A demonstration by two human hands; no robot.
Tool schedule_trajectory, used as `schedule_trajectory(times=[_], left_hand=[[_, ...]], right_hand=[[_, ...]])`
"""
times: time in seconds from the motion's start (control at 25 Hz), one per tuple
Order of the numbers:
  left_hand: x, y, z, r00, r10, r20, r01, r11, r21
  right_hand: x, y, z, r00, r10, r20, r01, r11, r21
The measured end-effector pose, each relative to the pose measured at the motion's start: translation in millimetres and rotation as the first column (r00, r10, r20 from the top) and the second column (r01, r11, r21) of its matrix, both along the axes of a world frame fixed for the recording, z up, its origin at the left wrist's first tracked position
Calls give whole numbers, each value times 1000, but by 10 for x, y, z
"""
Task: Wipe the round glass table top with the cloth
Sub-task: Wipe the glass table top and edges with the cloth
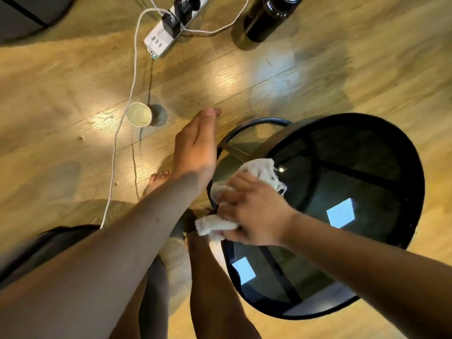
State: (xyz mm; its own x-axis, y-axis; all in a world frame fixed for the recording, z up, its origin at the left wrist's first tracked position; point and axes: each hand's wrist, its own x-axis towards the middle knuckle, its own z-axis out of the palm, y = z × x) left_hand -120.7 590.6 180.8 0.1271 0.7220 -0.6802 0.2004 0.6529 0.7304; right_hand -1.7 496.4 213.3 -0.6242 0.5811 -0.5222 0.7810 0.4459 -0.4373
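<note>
Right hand: the right hand (254, 211) lies palm-down on the cloth at the left edge of the counter, its fingers (226, 201) curled and clamped on the fabric, pressing it to the glass.
Cloth: the white cloth (256, 168) is bunched up; one frayed part spreads on the glass beyond the knuckles, another wad sticks out past the counter's left edge under the thumb side.
Left hand: the left hand (195, 148) is held in the air to the left of the counter, over the floor, fingers straight and together, gripping nothing, not touching the counter.
Counter: the round glass counter (362, 167) has a black rim and dark see-through glass; black frame bars show beneath it, and two pale blue squares of reflected light sit on the near half.
Floor: the wooden floor (244, 77) carries everything else, well apart from the counter.
Paper cup: a paper cup (139, 114) stands upright on the floor to the far left of the counter, beside a white cable (122, 123).
Power strip: a white power strip (168, 33) with black plugs lies at the far side of the floor.
Bottle: a black bottle (266, 15) stands near the strip, to its right.
Feet: bare toes (159, 176) show on the floor beneath the left forearm.
</note>
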Motion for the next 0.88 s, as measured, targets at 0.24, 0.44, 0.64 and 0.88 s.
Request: schedule_trajectory(times=[0.24, 0.44, 0.64, 0.88], left_hand=[[196, -203, -26, 981, -179, 69, 177, 984, 26], [410, -288, 43, 987, -142, 76, 141, 990, 17], [665, -108, 123, 947, -249, -202, 291, 932, 216], [899, 229, 43, 911, -403, -90, 410, 862, 299]], right_hand=[[1863, 758, -123, 356, -837, 416, 700, 534, 475], [1305, 655, -106, 411, -829, 379, 638, 558, 530], [-76, 160, -77, 950, -228, 213, 223, 974, 46], [1459, 509, -224, 667, -708, 233, 529, 670, 521]])
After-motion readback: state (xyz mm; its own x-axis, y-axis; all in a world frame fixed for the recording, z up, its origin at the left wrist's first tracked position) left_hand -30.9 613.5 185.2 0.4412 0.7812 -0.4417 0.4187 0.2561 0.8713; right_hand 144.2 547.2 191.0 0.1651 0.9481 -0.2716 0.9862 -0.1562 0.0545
